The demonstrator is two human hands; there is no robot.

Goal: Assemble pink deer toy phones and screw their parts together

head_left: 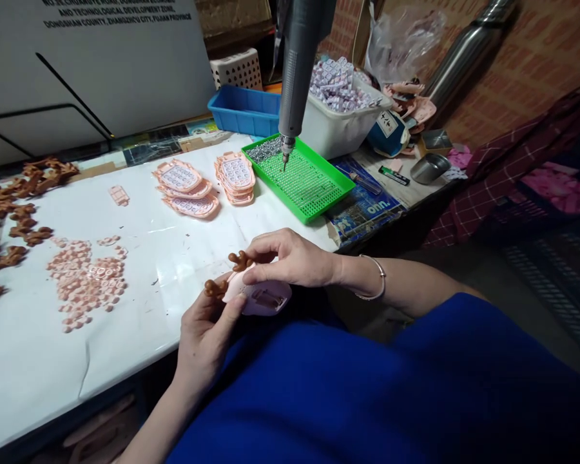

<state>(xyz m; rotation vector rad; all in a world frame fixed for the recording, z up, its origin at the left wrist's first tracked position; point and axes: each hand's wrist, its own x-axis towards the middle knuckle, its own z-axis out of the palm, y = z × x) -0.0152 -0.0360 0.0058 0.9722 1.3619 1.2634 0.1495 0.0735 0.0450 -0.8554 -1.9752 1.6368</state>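
Observation:
Between my two hands is a pale pink plastic toy shell point(274, 298), held just off the table's front edge. Two brown antler-shaped pieces point(240, 260) stick out from its far left side. My left hand point(205, 328) grips the shell's left end, thumb pressed on its face near one antler. From above, my right hand point(292, 258) holds the other edge, thumb across the top and fingers curled behind. A rectangular recess shows on the face turned to me. The shell's underside and several fingertips are hidden.
A grey electric screwdriver point(294, 84) hangs over a green tray point(319, 205) of screws. Pink panels point(181, 180) lie stacked beyond my hands. Small pink buttons point(89, 277) and brown antler pieces point(24, 219) spread leftward. A white bin point(331, 132) and blue tray point(244, 111) stand behind.

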